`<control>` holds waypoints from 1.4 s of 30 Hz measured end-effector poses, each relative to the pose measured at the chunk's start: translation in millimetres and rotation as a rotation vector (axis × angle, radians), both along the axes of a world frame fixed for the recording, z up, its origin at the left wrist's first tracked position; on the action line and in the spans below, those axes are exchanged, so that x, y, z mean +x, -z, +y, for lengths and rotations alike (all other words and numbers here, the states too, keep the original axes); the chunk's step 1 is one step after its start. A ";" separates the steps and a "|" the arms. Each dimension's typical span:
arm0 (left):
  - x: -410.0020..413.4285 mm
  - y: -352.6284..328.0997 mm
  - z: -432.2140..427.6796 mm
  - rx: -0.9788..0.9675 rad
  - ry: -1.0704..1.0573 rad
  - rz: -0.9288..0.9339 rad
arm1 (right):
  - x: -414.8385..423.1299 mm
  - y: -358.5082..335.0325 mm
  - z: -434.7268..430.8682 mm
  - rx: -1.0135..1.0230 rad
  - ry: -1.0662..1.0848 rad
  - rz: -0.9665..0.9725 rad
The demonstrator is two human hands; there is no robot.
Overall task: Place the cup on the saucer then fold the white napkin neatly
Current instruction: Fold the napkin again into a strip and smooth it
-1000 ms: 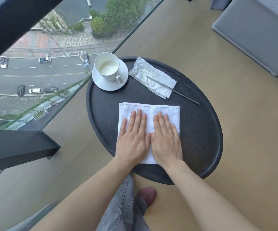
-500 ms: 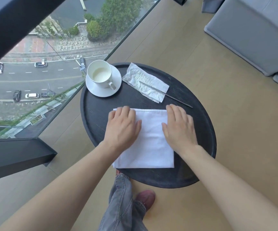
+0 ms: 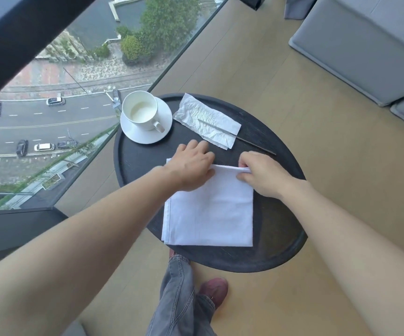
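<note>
A white cup (image 3: 139, 112) stands upright on a white saucer (image 3: 164, 122) at the far left of the round black table (image 3: 278, 238), its handle pointing toward me. The white napkin (image 3: 210, 214), folded to a rough square, lies flat near the table's front. My left hand (image 3: 192, 166) rests on the napkin's far left corner, fingers curled down over the far edge. My right hand (image 3: 260, 174) pinches the far right corner between thumb and fingers.
A crumpled clear wrapper (image 3: 205, 122) with a thin dark stick (image 3: 239, 138) across it lies at the back of the table. A glass wall drops away on the left. A grey sofa (image 3: 365, 44) stands at the far right. My leg and shoe (image 3: 214, 289) are below the table.
Both hands slid from flat on the napkin's middle out to its far corners. The right hand now pinches the far right corner. Cup and saucer have not moved.
</note>
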State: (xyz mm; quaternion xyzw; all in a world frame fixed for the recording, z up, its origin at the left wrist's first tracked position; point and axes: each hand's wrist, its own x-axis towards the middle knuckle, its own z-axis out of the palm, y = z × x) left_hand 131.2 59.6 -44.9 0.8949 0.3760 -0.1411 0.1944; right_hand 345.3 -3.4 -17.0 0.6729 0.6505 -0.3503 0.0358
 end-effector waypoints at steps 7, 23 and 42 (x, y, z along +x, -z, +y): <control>-51.7 -55.5 33.0 -0.354 -0.208 -0.188 | 35.2 -33.1 -9.6 -0.042 0.519 0.671; -107.1 -68.6 -85.4 -0.541 -0.543 -1.008 | -4.2 -38.9 -101.6 0.299 0.556 0.799; -79.7 12.2 -103.2 -0.155 -0.971 -0.451 | -48.9 26.9 -89.5 0.106 0.626 0.018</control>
